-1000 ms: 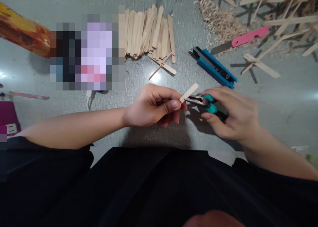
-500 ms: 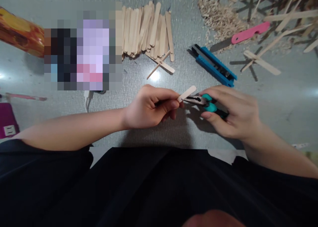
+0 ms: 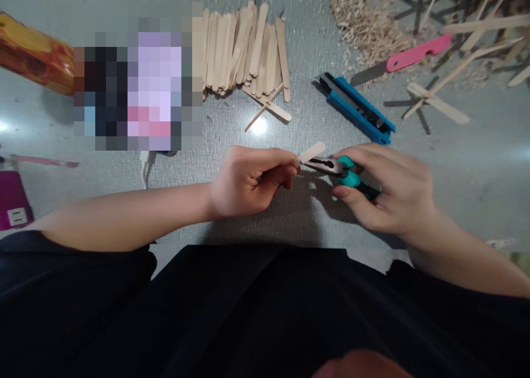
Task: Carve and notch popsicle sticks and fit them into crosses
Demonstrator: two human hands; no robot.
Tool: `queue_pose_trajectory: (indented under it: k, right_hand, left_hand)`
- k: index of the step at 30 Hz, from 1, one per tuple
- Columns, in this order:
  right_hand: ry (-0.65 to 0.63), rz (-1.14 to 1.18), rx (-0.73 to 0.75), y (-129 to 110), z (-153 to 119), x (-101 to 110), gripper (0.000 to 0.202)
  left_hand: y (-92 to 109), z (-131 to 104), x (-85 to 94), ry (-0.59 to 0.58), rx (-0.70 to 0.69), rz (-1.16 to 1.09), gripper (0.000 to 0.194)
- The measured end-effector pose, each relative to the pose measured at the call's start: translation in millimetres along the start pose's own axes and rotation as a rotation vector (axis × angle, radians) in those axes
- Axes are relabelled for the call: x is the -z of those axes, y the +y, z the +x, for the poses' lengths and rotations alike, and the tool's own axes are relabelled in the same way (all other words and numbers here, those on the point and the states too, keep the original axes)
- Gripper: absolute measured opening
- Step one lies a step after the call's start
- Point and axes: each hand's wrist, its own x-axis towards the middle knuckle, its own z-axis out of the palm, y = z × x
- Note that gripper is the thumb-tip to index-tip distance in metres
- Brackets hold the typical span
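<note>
My left hand (image 3: 259,182) is closed, pinching a pale wooden craft stick (image 3: 313,153) between thumb and fingers. The stick slants up to the right; its other end is hidden by the fingertips. My right hand (image 3: 389,190) is wrapped round needle-nose pliers (image 3: 350,171) with teal and black handles. Their jaws point left, and the tips meet the stick beside my left fingertips. Whether the tips grip the stick I cannot tell.
Craft sticks (image 3: 223,52) lie in a row at the back, near a crossed-stick piece (image 3: 268,105). A blue box cutter (image 3: 358,110), a pink folding knife (image 3: 418,53), wood shavings (image 3: 368,30) and another stick assembly (image 3: 439,103) lie right. An orange-brown cylinder (image 3: 37,55) is left.
My left hand has turned slightly, its thumb shifting lower. The stick has moved a little left and sits deeper behind the fingers. The pliers stay nearly in place.
</note>
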Motion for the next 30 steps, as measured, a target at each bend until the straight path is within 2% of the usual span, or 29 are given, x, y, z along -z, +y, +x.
queue_pose_trajectory:
  k: [3,7,12,16,20,22,25,30]
  right_hand:
    - [0.031,0.005,0.017,0.3,1.0,-2.3,0.029]
    - [0.001,0.025,-0.057,-1.9,-0.7,-3.5,0.023]
    - [0.001,0.055,-0.053,-0.8,-2.7,-3.8,0.021]
    - [-0.004,0.072,-0.038,0.7,-2.7,-2.2,0.020]
    - [-0.047,0.145,-0.043,0.6,-1.8,1.7,0.019]
    - [-0.096,0.237,-0.101,0.8,-0.5,3.9,0.020]
    - [-0.184,0.418,-0.271,1.5,2.1,6.8,0.031]
    - [-0.344,0.800,-0.600,-0.4,6.8,8.3,0.048]
  left_hand:
    - [-1.6,0.2,0.5,0.013,0.003,0.036,0.019]
    - [-1.4,3.1,1.3,0.006,0.026,0.067,0.027]
    - [1.0,4.5,1.8,-0.009,0.036,0.071,0.026]
    - [1.3,5.1,3.2,-0.016,0.047,0.011,0.024]
    - [0.5,5.9,3.5,-0.073,0.109,-0.133,0.028]
    - [0.4,5.2,2.6,-0.068,0.192,-0.224,0.029]
    - [0.5,3.2,0.9,-0.050,0.314,-0.308,0.032]
    - [-0.5,1.3,-1.6,-0.022,0.376,-0.358,0.037]
